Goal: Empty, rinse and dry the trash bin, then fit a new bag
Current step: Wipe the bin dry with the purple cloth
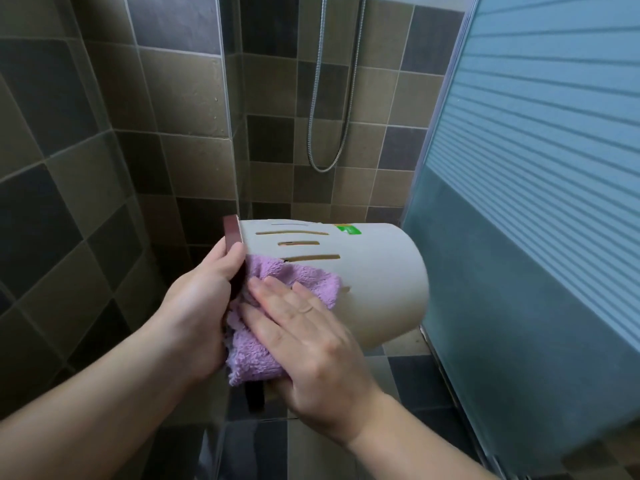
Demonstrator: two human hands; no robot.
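Cream plastic is what you are handling: the trash bin (374, 282) is lying on its side in mid-air, in front of the tiled wall (86, 133). Your left hand (204, 306) is gripping the bin's dark brown rim (232, 237), thumb curled over the edge. Your right hand (304, 337) is pressing a lilac cloth (277, 282) flat against the bin's side, fingers straight and together. Narrow slots are running along the bin's wall near the rim. A green and yellow sticker (347, 229) is sitting on the bin's upper side, its writing too small to read.
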